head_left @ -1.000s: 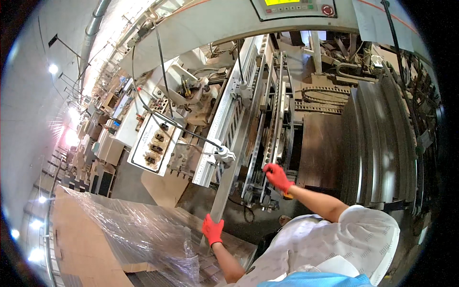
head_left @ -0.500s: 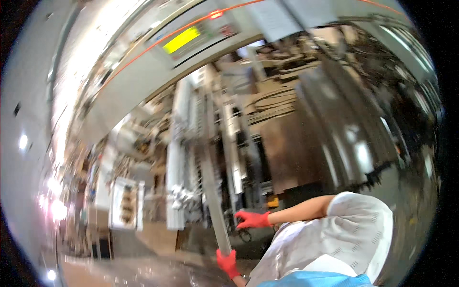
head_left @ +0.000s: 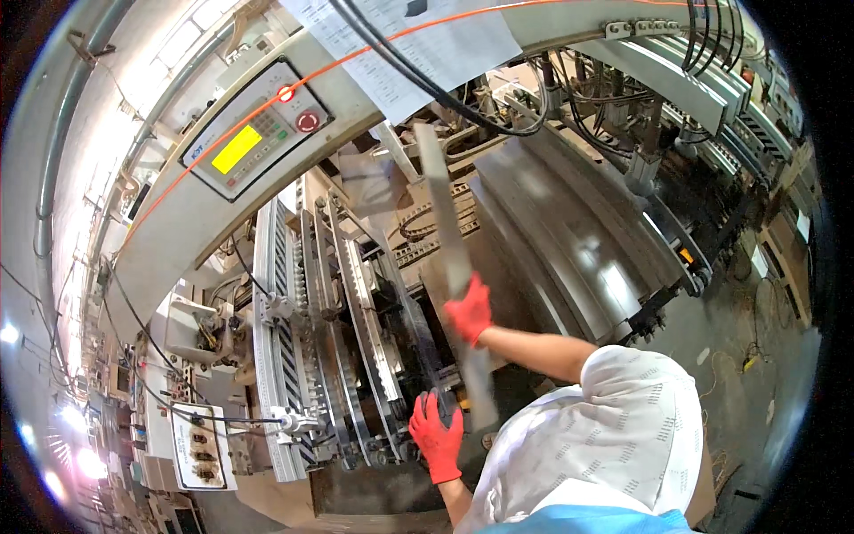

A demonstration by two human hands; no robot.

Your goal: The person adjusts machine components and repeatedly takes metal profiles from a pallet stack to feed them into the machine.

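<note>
I'm gripping the long grey metal strip (head_left: 449, 240) mid-length with my right hand (head_left: 469, 309), fingers wrapped tight around it; its long axis is running steeply up past the control panel (head_left: 255, 131). My left hand (head_left: 436, 436) is closing around the strip's lower end, beside the machine's guide rails (head_left: 342, 329).

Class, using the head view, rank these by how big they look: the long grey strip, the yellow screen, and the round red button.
1. Long grey strip
2. Yellow screen
3. Round red button
The strip is nearer the camera, which exaggerates its size.
</note>
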